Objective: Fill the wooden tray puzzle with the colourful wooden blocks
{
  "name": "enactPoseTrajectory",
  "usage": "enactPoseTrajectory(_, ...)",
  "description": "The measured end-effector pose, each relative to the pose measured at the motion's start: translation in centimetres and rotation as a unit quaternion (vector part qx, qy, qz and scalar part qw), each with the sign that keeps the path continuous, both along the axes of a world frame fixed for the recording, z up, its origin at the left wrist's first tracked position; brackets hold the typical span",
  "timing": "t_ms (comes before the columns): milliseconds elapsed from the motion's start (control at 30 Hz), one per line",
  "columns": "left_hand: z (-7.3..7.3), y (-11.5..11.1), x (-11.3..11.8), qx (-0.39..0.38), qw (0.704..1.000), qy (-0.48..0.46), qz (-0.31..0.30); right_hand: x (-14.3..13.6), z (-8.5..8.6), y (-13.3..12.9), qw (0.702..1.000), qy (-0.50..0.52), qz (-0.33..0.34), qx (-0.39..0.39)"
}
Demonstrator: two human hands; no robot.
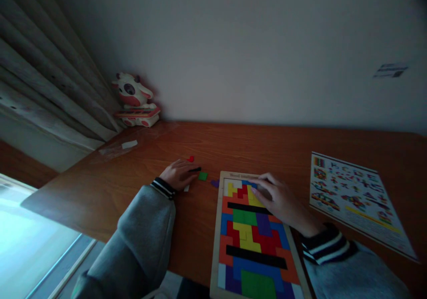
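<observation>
My left hand lies low over the table, fingers stretched out among loose puzzle pieces. A small black piece shows at its fingertips; whether it is gripped is not clear. Close by lie a green square piece, a purple piece, a red piece and a white piece partly under the hand. My right hand is above the upper right of the wooden puzzle board, thumb and fingers apart, fingertips by a blue piece. Coloured blocks fill most of the visible tray.
A printed pattern sheet lies on the table to the right. At the back left stands a cow-shaped toy, near clear plastic wrap. A curtain hangs at the left, and a wall borders the table's back edge.
</observation>
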State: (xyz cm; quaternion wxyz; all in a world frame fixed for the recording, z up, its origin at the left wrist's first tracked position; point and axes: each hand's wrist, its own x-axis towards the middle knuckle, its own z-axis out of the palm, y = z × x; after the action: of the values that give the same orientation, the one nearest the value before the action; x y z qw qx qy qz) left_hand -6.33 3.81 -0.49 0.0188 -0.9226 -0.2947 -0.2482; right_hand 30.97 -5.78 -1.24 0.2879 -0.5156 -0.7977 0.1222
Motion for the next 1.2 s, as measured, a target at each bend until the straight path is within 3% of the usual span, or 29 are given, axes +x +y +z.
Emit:
enactPoseTrajectory(333, -1.4, 0.8, 1.0, 0.006, 1.000, -0.001, -0.014, 0.1, 0.1, 0.2, 0.999, 0.021, 0.008, -0.022)
enactPoseTrajectory(967, -1.6, -0.1, 3.3, -0.031, 0.998, -0.020, -0.045, -0.1, 0.4, 0.1, 0.996, 0.081, -0.001, -0.028)
enactPoseTrajectory(1200, -0.9, -0.3, 3.6, -0.066, 0.997, -0.039, -0.011, -0.2, 0.3, 0.1, 0.994, 0.099, -0.014, -0.034)
